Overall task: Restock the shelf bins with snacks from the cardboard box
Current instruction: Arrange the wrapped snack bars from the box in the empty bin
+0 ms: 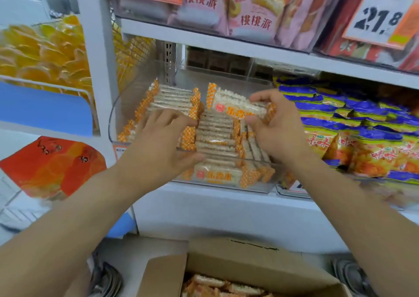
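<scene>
Right hand (275, 126) pinches a small stack of orange-checked rice bars (240, 106) between thumb and curled fingers, holding it over the right half of the clear bin (113, 119) on the middle shelf. Left hand (163, 142) lies on the left stack of bars (172, 99) already in the bin, fingers fairly straight and pressing them back, thumb near the front rim; it grips nothing that I can see.

As for progress, the bin looks well on the way: bars stand in rows along the left and down the middle, and more lie flat against the front wall. The back right corner still shows bare plastic, so there is room for the bars in hand and probably some more.

Below, the cardboard box (238, 265) sits open at the foot of the shelf with more of the same bars (217, 285) inside, so stock remains to move. How many are left is hidden by the frame edge.

Blue and yellow bags (353, 124) fill the next bin to the right, which looks full.
</scene>
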The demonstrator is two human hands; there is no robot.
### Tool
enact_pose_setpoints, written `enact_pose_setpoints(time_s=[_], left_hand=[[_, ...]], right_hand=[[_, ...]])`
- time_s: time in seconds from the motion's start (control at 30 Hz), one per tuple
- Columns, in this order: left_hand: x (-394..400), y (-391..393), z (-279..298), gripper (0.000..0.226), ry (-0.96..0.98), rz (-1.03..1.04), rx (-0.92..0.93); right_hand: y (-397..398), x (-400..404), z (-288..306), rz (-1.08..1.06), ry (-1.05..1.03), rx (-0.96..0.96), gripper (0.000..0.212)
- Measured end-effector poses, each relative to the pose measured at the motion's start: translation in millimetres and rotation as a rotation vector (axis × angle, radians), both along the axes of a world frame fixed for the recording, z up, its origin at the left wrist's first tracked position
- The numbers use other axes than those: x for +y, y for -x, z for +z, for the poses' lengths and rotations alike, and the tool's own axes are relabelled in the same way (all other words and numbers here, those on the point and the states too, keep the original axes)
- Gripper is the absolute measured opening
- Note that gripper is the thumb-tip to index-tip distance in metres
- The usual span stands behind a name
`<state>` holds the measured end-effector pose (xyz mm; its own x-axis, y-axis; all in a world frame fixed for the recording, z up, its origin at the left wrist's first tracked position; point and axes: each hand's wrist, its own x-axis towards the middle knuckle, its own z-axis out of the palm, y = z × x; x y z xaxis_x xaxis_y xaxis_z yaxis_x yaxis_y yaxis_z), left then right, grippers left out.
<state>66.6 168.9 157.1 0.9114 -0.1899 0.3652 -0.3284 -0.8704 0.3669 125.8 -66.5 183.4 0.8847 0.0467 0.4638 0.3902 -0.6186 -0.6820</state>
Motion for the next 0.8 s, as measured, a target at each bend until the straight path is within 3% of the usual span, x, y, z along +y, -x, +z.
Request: enact_pose_setpoints(time_s=[0.1, 0.27, 0.47, 0.8], left_hand=[[5, -6, -7, 0.083, -0.137, 0.005, 0.077], [5, -11, -7, 0.065, -0.210, 0.006, 0.127], [5, -15, -18, 0.059, -0.202, 0.029, 0.050], [1, -15, -23, 0.063, -0.198, 0.049, -0.007]], right_hand=[[-78, 15, -15, -0.061, 0.050, 0.081, 0.029], [-142, 29, -43, -0.109, 0.124, 0.204, 0.025], [-169, 33, -56, -0.096, 0.174, 0.225, 0.025], [-164, 34, -59, -0.272, 0.211, 0.085, 0.021]])
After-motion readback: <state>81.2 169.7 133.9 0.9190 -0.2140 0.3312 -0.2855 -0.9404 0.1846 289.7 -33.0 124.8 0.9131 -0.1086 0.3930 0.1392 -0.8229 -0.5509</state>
